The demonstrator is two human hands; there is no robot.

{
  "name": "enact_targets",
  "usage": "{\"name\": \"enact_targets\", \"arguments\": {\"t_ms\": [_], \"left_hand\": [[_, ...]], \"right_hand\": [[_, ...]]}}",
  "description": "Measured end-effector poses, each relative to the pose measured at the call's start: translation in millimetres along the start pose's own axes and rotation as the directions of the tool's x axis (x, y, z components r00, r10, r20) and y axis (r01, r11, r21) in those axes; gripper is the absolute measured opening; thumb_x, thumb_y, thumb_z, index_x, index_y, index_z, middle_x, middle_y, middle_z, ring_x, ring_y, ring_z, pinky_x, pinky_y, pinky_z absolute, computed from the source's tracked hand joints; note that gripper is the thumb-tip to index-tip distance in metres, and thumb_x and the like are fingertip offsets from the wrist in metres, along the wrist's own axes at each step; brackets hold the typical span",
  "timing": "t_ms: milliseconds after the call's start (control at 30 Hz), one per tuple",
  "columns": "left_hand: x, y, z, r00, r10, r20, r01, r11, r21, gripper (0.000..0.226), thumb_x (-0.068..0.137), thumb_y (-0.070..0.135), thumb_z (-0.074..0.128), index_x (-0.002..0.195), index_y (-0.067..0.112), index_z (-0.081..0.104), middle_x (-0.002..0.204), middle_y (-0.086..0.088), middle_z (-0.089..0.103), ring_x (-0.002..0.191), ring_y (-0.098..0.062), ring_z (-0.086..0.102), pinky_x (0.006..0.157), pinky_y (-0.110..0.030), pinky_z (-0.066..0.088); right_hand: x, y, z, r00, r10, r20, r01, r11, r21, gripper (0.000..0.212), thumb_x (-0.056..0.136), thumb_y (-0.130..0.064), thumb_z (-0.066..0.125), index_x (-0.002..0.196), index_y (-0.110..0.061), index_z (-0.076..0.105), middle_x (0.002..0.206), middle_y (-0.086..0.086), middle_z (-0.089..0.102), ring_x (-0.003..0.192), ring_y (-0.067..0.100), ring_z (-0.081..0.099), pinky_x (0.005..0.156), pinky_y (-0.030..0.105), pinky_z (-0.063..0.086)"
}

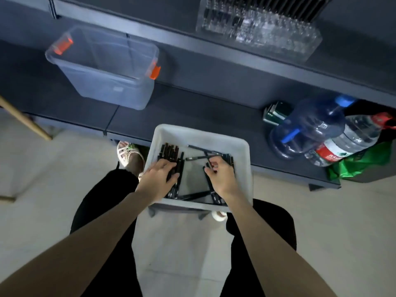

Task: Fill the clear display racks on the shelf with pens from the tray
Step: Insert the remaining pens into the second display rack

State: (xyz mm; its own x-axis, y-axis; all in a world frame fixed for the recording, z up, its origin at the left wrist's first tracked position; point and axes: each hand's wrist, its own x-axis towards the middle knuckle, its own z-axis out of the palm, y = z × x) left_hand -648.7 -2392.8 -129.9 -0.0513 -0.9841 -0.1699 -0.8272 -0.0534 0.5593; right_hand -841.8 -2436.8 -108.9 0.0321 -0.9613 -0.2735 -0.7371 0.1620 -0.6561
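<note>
A white tray [199, 133] stands in front of me at the edge of the low dark shelf, holding several black pens [170, 151]. My left hand [158, 176] lies over the pile on the tray's left side, fingers curled around a bunch of pens. My right hand [220, 174] is in the tray's right side and pinches black pens between thumb and fingers. The clear display racks [267, 33] sit on the upper shelf at the top, with dark pens standing in the back rows and the front rows looking bare.
A clear storage bin [102, 67] with orange latches stands on the lower shelf at left. A blue water jug [310, 125], a clear bottle with a red label [347, 142] and a green bag [364, 161] crowd the right. My legs straddle the tray.
</note>
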Motion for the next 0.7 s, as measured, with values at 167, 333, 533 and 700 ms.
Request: {"name": "enact_targets", "arguments": {"t_ms": [167, 333, 533, 700], "left_hand": [[-14, -14, 45, 0.997, 0.083, 0.001, -0.081, 0.969, 0.235, 0.036, 0.093, 0.045, 0.038, 0.103, 0.022, 0.064, 0.098, -0.004, 0.062, 0.089, -0.031, 0.065, 0.064, -0.036, 0.054], [-11, -12, 50, 0.995, -0.046, 0.09, 0.003, 0.901, 0.434, 0.053, 0.097, 0.053, 0.02, 0.1, 0.027, 0.066, 0.1, -0.001, 0.068, 0.093, -0.03, 0.065, 0.073, -0.031, 0.045], [-11, -15, 54, 0.999, 0.008, 0.04, -0.025, 0.904, 0.426, 0.065, 0.096, 0.054, 0.012, 0.093, 0.023, 0.069, 0.091, -0.006, 0.07, 0.088, -0.032, 0.066, 0.071, -0.03, 0.044], [-23, -15, 49, 1.0, 0.015, 0.016, -0.021, 0.907, 0.422, 0.061, 0.099, 0.046, 0.02, 0.081, 0.018, 0.071, 0.079, -0.01, 0.071, 0.077, -0.034, 0.067, 0.063, -0.029, 0.043]], "right_hand": [[-3, 47, 35, 0.973, 0.138, 0.184, -0.11, 0.982, -0.157, 0.044, 0.089, -0.024, 0.063, 0.129, -0.01, 0.052, 0.127, 0.011, 0.058, 0.12, 0.027, 0.051, 0.101, 0.037, 0.041], [7, 66, 48, 0.928, 0.202, 0.312, -0.059, 0.909, -0.412, 0.052, 0.084, -0.042, 0.065, 0.128, -0.016, 0.054, 0.13, 0.006, 0.055, 0.125, 0.03, 0.043, 0.104, 0.04, 0.037], [12, 61, 49, 0.858, 0.307, 0.413, -0.07, 0.864, -0.498, 0.039, 0.083, -0.039, 0.067, 0.117, -0.022, 0.062, 0.126, 0.007, 0.055, 0.128, 0.028, 0.034, 0.107, 0.04, 0.023], [3, 62, 57, 0.835, 0.343, 0.43, -0.098, 0.862, -0.498, 0.039, 0.08, -0.034, 0.069, 0.117, -0.025, 0.062, 0.122, 0.003, 0.06, 0.124, 0.025, 0.043, 0.107, 0.043, 0.024]]}}
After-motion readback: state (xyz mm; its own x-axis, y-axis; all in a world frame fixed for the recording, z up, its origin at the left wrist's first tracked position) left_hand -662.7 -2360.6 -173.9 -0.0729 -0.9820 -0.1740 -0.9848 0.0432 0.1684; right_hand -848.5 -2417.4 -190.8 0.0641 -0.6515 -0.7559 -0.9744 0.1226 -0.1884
